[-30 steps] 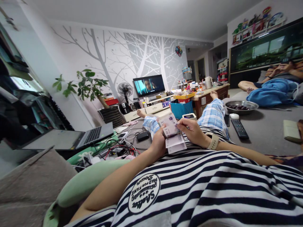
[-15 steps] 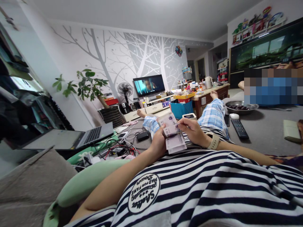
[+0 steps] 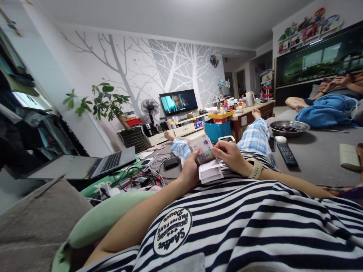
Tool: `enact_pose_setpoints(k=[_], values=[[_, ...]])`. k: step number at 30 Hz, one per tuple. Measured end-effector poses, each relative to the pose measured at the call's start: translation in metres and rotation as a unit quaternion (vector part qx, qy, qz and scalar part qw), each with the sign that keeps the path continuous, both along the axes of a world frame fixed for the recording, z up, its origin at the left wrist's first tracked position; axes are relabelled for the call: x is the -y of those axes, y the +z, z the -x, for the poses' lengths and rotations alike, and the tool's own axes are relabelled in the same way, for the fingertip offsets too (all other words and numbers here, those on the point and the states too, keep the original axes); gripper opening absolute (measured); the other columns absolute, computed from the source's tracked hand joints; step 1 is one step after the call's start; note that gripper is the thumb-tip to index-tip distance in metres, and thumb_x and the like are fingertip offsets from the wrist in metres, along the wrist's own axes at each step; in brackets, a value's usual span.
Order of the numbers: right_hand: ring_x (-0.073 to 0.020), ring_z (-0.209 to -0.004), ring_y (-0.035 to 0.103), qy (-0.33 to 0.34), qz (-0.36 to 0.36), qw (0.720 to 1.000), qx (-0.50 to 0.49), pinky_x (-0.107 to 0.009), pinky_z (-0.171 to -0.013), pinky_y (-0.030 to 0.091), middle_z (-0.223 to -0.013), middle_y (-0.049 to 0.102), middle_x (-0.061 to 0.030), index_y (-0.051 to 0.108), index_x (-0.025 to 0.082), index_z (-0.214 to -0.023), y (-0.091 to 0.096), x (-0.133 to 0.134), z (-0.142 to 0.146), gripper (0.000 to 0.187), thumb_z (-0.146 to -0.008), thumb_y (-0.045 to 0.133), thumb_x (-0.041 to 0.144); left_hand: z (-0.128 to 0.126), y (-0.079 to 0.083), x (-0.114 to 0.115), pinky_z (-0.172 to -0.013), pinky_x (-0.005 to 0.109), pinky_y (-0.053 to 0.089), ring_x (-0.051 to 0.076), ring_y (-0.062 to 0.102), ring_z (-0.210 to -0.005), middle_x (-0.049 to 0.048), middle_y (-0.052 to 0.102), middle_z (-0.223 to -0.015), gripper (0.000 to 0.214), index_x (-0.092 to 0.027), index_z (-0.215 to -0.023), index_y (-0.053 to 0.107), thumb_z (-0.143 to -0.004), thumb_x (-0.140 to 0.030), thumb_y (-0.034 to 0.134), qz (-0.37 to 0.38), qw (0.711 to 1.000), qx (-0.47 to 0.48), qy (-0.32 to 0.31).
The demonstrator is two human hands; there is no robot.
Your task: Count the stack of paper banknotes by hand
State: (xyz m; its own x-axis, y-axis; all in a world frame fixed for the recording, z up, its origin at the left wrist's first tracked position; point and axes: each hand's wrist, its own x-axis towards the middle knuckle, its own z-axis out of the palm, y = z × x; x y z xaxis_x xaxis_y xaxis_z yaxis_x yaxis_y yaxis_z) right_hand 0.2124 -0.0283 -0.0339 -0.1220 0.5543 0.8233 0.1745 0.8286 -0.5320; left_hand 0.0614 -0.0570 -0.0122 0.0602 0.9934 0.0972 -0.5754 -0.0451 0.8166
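Observation:
A stack of pale purple banknotes [image 3: 202, 146] marked with a 5 is held above my lap, with my left hand [image 3: 190, 168] wrapped round its left side and the thumb on top. Several loose ends of notes [image 3: 211, 172] hang folded down below that hand, toward my striped shirt. My right hand [image 3: 232, 156], with a pale watch on its wrist, has thumb and forefinger pinched at the right edge of the upper notes. Its other fingers are curled in. Just behind it sits a small white box-like thing [image 3: 227, 139], partly hidden.
To the left lie an open laptop [image 3: 112, 162], tangled cables and a black box [image 3: 171, 163]. On the right are a remote control [image 3: 287, 154], a white mouse-like item [image 3: 280, 139] and a metal bowl [image 3: 289, 128] of dark round fruit. Another person [image 3: 326, 105] reclines farther off.
The note that my right hand held folded down across the stack no longer lies there, and the top note's face with the 5 now shows. Both hands stay nearly in place.

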Motion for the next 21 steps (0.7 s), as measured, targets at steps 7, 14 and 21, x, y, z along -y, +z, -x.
enact_pose_setpoints(k=[7, 14, 21], values=[[-0.012, -0.056, 0.044, -0.043, 0.054, 0.997, -0.034, -0.027, -0.054, 0.033, -0.059, 0.051, 0.003, 0.053, 0.02, -0.066, 0.001, -0.006, 0.003, 0.035, -0.084, 0.068, 0.046, 0.004, -0.006, -0.004, -0.094, 0.041, 0.057, 0.027, 0.074, -0.095, 0.0104, 0.078, -0.092, 0.028, -0.009, -0.11, 0.069, -0.083, -0.013, 0.06, -0.017, 0.999, -0.039, 0.016], [-0.0124, -0.057, 0.044, -0.05, 0.041, 0.998, -0.021, -0.027, -0.055, 0.033, -0.059, 0.051, 0.0023, 0.053, 0.02, -0.066, -0.003, -0.012, 0.004, 0.035, -0.087, 0.064, 0.045, 0.004, -0.007, -0.005, -0.098, 0.043, 0.055, 0.028, 0.073, -0.097, 0.0106, 0.078, -0.094, 0.03, -0.01, -0.111, 0.068, -0.082, -0.013, 0.061, -0.02, 0.999, -0.036, 0.005], [-0.0125, -0.057, 0.045, -0.047, 0.026, 0.998, -0.026, -0.027, -0.055, 0.034, -0.061, 0.053, 0.002, 0.054, 0.02, -0.069, -0.004, -0.011, 0.003, 0.033, -0.088, 0.062, 0.046, 0.001, -0.005, -0.007, -0.1, 0.045, 0.053, 0.028, 0.071, -0.104, 0.0124, 0.076, -0.108, 0.038, -0.011, -0.125, 0.064, -0.092, -0.026, 0.055, 0.0, 1.0, 0.012, -0.018]])
